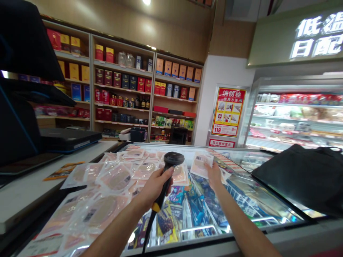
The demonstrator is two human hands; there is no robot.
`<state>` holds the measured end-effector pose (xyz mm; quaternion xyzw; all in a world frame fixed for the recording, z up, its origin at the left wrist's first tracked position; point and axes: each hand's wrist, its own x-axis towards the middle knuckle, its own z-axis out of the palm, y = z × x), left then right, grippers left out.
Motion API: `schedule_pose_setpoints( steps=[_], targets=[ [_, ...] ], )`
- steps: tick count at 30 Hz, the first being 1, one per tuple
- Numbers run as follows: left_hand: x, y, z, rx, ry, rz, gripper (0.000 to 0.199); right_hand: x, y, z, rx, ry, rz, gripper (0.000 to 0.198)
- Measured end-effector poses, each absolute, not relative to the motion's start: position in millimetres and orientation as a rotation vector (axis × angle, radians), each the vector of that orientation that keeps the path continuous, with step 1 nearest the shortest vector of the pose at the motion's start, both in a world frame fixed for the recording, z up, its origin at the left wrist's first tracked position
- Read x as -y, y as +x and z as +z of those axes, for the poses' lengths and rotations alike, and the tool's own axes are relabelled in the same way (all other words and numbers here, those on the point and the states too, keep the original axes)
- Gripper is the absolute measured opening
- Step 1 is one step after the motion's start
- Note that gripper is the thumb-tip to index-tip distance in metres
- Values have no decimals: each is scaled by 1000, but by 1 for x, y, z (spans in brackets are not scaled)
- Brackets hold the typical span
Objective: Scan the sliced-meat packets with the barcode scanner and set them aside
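My left hand (158, 184) is wrapped round the handle of a black barcode scanner (171, 160), its head up and its cord running down toward me. Farther right, my right hand (214, 175) grips a flat, clear plastic packet (199, 164) with a pale round thing inside, above the freezer's glass top. A second packet (225, 175) shows partly behind that hand; whether it is held too, I cannot tell. Several similar packets (115, 178) lie overlapping on the glass to the left of the scanner.
Under the glass of the chest freezer (268, 200) are colourful frozen packs (171, 221). A black bag (302, 178) sits on its right side. At left stands a counter (24, 192) with a dark screen (26, 39). Shelves of boxes (125, 80) line the back wall.
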<state>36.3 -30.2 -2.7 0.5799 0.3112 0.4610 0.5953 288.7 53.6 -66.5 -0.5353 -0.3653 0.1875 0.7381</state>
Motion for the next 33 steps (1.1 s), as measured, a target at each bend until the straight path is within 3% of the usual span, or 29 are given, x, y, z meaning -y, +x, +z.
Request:
schedule_pose_setpoints(
  steps=[8,14,22,27,33],
  targets=[
    [24,-2,2,-862,1257,1258,32,-60,228,-52,927,-1121,517,35],
    [34,-39,5,-954,1185,1365,29,-71,201,-58,1159,-1532,258,24],
    [28,-57,1,-1054,1098,1439,29,-71,182,-70,1218,-1805,-49,40],
    [23,-47,-3,-1051,1092,1394,28,-72,210,-69,1208,-1733,-90,43],
    [18,-22,-8,-1001,1119,1323,30,-56,295,-66,1029,-2049,-90,47]
  ],
)
